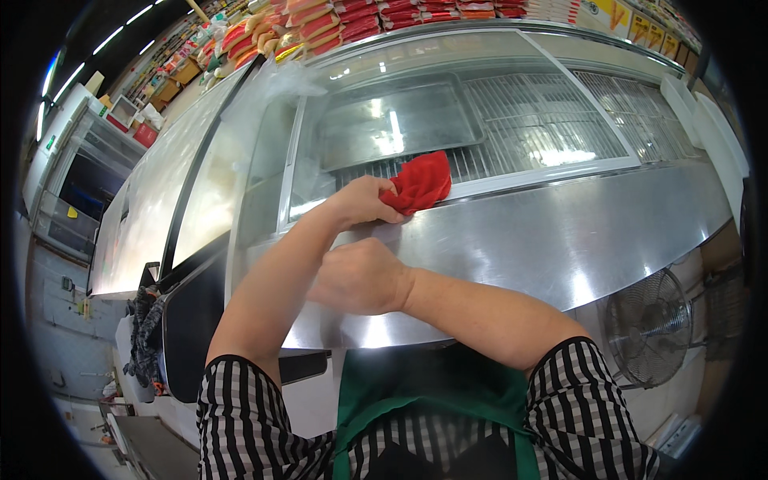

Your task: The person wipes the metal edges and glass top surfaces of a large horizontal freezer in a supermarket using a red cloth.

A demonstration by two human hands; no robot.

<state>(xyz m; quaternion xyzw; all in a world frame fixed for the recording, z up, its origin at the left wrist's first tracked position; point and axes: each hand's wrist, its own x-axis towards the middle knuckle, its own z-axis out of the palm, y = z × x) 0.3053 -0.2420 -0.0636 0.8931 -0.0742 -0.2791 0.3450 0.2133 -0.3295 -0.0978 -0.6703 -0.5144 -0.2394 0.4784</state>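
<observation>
My left hand (367, 199) grips a bunched red cloth (425, 181) at the lower white frame of a glass sliding lid (390, 57). Part of the cloth lies over that frame, beside the stainless steel counter (516, 228). Curled into a fist over the counter, my right hand (363, 277) is close to my left forearm. Its fingertips are hidden and I see nothing held in it. Under the glass, a metal tray (402, 120) rests on a wire rack (528, 114).
Crumpled clear plastic (270, 90) lies left of the lid, near a glass panel (204, 180). White plastic bins (717, 144) stand at the right end. A floor fan (648, 330) is below the counter's right edge. Stacked red bags (360, 21) rise behind.
</observation>
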